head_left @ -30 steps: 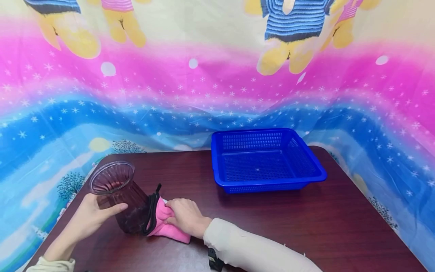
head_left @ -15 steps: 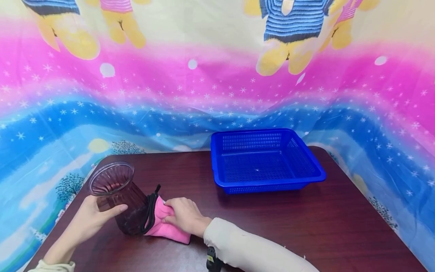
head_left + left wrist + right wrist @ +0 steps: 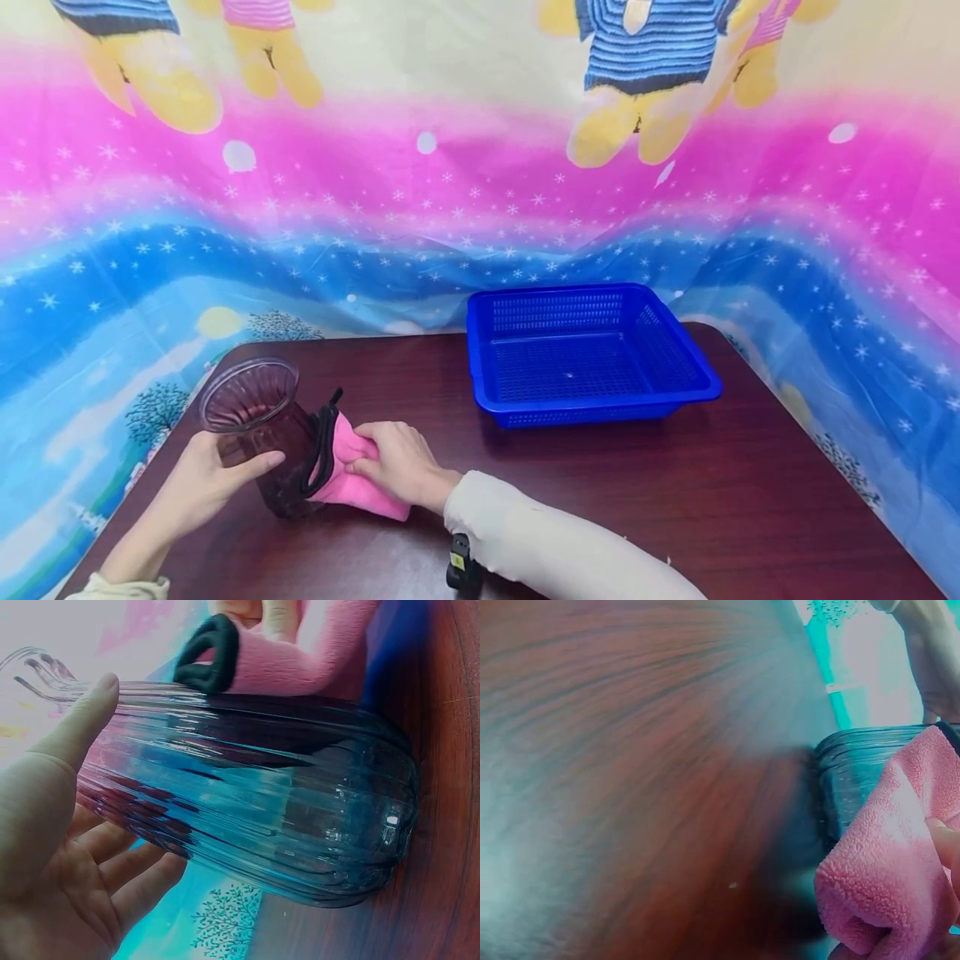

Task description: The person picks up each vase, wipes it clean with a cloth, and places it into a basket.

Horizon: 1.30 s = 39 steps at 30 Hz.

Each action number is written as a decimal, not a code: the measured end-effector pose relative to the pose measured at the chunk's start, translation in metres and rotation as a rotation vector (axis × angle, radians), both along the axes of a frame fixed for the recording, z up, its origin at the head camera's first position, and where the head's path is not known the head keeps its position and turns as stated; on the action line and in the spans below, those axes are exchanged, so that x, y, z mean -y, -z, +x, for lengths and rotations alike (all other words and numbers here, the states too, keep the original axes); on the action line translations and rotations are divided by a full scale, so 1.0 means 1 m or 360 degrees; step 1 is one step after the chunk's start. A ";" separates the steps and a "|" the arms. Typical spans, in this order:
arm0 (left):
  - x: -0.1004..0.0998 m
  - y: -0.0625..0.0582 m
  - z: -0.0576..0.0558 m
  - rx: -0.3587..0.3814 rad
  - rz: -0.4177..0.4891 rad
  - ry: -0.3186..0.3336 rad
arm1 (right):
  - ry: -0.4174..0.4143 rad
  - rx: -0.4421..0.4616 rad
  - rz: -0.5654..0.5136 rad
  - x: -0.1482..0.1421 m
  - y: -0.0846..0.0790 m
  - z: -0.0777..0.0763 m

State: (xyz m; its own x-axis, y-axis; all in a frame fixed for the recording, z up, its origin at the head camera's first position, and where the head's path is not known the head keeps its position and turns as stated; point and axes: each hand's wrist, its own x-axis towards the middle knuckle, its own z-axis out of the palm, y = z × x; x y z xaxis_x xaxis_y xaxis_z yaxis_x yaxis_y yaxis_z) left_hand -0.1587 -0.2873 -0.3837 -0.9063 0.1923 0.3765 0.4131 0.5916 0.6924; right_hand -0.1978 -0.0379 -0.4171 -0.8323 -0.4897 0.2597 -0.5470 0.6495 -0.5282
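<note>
At the far left, a pale sleeve (image 3: pixel 123 587) is seen at the bottom edge, and from it the left hand (image 3: pixel 198 479) is extended. Its thumb and fingers are parted in a wide curve, and the upper part of a vase (image 3: pixel 281 475) is held between them, the thumb on the near side and the fingers on the far side. The vase is of see-through, purple-tinted ribbed glass with a flared mouth turned upward; its base is set on the left part of the desk (image 3: pixel 750 500). Whether it is perfectly upright cannot be told.

Just right of the vase, a pink, fluffy cloth (image 3: pixel 363 497) is held against its side. The cloth's left edge is trimmed with a black band (image 3: pixel 322 454), next to the glass. The cloth's right part is gripped by the right hand (image 3: pixel 397 462), its thumb and fingers closed on a bunched fold. Below that wrist, a small black device (image 3: pixel 461 567) is partly hidden by a second pale sleeve (image 3: pixel 555 533).

Farther right, well apart from the hands, a blue basket (image 3: pixel 600 406) with mesh walls is placed toward the back of the desk. Behind everything, a bright backdrop (image 3: pixel 420 200) is printed with snowflakes, trees and bear-like figures.
</note>
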 end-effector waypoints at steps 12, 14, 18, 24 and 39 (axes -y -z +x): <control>-0.002 -0.001 -0.001 -0.0006 -0.0016 -0.0009 | -0.0009 -0.0035 -0.0119 0.005 -0.025 -0.004; -0.002 -0.001 -0.001 -0.0006 -0.0013 -0.0006 | -0.0013 -0.0040 -0.0123 0.004 -0.029 -0.004; -0.002 -0.001 -0.001 -0.0006 -0.0009 -0.0007 | -0.0020 -0.0047 -0.0140 0.003 -0.036 -0.004; -0.002 -0.001 0.000 0.0001 -0.0001 -0.0004 | -0.0054 -0.0083 -0.0140 0.004 -0.042 -0.004; -0.001 -0.003 0.000 0.0018 -0.0041 -0.0031 | -0.0062 0.0016 -0.0116 0.006 -0.032 -0.005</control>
